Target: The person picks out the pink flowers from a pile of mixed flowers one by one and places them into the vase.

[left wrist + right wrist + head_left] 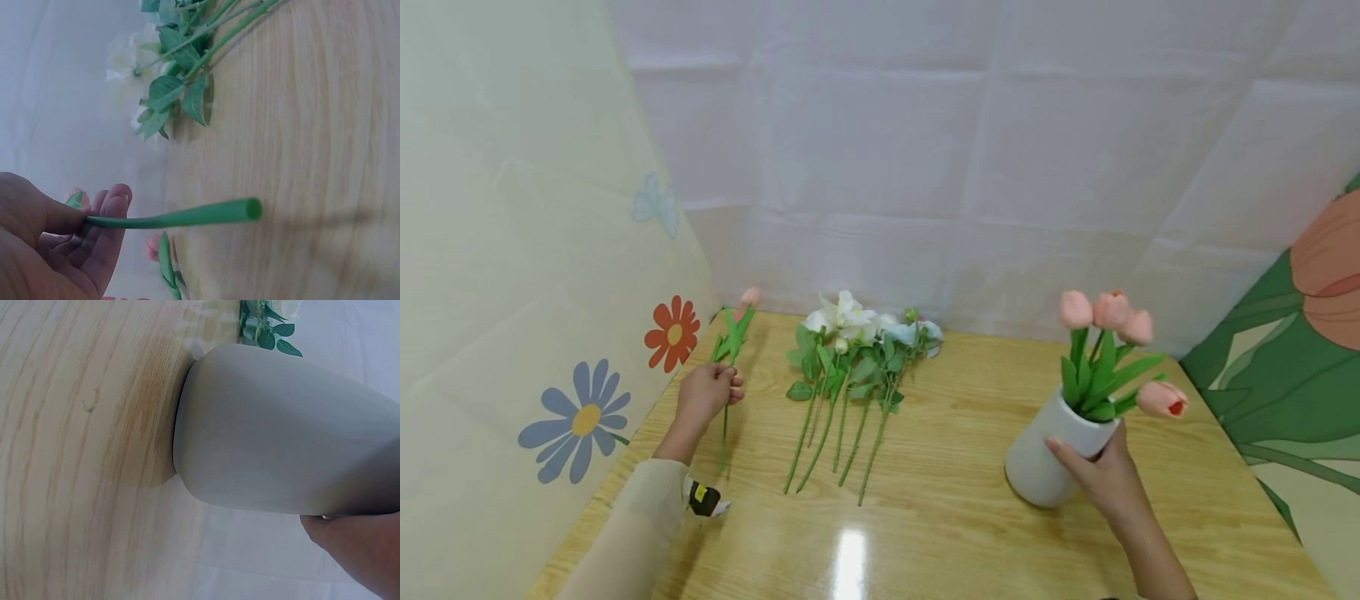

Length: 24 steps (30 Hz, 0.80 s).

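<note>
My left hand point(706, 393) pinches the green stem of a pink tulip point(187, 217) between thumb and fingers, above the table's left side. The stem's cut end points towards the left wrist camera. Another pink tulip point(166, 265) lies on the table beyond that hand. On the right, my right hand point(1108, 483) grips a white vase point(1047, 458) near its rim, the thumb across its front. Several pink tulips point(1111, 312) stand in the vase, one drooping right. In the right wrist view the vase's base point(200, 437) is at the tabletop; whether it is tilted I cannot tell.
Several white and pale blue flowers point(853, 317) with long green stems lie at the table's back middle. A small black-and-yellow object point(703, 498) shows beside the left sleeve. A pale cloth point(865, 150) hangs behind the wooden table point(955, 517); flower-printed cloths flank it.
</note>
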Motion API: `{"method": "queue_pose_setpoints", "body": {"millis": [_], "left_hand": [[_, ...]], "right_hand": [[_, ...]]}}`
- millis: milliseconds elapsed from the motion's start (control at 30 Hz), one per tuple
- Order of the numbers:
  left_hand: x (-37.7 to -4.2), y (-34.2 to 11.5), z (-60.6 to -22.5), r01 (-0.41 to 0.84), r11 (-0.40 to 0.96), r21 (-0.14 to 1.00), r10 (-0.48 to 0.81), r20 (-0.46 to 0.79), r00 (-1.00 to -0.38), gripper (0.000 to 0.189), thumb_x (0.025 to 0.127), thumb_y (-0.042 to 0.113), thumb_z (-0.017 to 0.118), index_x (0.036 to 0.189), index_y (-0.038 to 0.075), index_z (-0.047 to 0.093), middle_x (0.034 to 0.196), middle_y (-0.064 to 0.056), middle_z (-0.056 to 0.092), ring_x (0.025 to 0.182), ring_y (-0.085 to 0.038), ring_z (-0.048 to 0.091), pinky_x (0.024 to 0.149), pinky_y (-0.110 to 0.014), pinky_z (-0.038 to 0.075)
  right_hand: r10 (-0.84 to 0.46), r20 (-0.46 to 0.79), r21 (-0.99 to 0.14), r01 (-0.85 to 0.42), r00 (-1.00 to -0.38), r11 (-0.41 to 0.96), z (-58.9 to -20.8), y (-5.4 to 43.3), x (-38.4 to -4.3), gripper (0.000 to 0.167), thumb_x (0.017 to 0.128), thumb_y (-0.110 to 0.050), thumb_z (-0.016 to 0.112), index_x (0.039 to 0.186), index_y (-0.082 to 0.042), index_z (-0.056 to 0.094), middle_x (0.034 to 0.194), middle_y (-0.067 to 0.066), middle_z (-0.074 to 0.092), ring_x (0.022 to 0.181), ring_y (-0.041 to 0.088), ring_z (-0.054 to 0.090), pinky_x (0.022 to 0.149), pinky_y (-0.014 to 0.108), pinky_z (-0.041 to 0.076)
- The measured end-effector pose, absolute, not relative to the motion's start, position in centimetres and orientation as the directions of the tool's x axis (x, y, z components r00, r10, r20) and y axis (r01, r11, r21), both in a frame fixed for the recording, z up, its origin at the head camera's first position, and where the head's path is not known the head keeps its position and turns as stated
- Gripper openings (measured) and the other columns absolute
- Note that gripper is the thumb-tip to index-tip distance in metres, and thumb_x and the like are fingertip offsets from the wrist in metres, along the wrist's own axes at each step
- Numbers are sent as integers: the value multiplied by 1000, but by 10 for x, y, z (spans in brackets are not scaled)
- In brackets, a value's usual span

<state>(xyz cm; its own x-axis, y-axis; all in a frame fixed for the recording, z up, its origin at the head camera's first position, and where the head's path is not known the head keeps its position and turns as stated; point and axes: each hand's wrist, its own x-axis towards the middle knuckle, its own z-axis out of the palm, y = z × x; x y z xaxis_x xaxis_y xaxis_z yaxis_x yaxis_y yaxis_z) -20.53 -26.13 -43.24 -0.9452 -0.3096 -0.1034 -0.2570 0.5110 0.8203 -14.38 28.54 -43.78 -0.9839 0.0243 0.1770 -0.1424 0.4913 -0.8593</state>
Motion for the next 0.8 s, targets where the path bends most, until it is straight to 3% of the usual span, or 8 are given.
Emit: {"method": "queue_pose_setpoints", "body": {"millis": [233,400,633,800], "left_hand": [[-206,-250,-426,-222,507,833,-309,-65,-949,35,108,14,46,126,-12,62,109,-22,72,72,-9,72,79,-38,62],[-205,-243,-421,-208,510,835,-303,-52,-952,34,108,16,47,127,-9,62,109,-20,72,73,-8,72,73,-32,62],[-203,-234,-415,-176,472,864,-294,-34,-955,34,109,16,48,129,-8,61,110,-21,71,73,-8,71,81,-41,62],[-201,-227,-413,-143,459,877,-289,-4,-957,33,108,15,49,129,-8,61,109,-22,72,73,-8,71,80,-41,62]], "right_hand": [[33,162,-859,-125,-986,496,-437,285,-142,96,96,-18,71,159,-17,-2,139,9,38,106,-8,45,80,7,42],[27,173,-855,-137,-985,500,-436,284,-141,95,97,-19,71,159,-18,-1,139,11,39,106,-7,46,80,8,43],[10,207,-853,-176,-978,491,-437,284,-141,93,96,-16,71,159,-20,3,134,4,41,108,-5,47,82,9,43],[14,220,-850,-185,-975,493,-438,285,-143,93,95,-13,72,159,-16,5,134,4,41,107,-6,47,81,7,42]]}}
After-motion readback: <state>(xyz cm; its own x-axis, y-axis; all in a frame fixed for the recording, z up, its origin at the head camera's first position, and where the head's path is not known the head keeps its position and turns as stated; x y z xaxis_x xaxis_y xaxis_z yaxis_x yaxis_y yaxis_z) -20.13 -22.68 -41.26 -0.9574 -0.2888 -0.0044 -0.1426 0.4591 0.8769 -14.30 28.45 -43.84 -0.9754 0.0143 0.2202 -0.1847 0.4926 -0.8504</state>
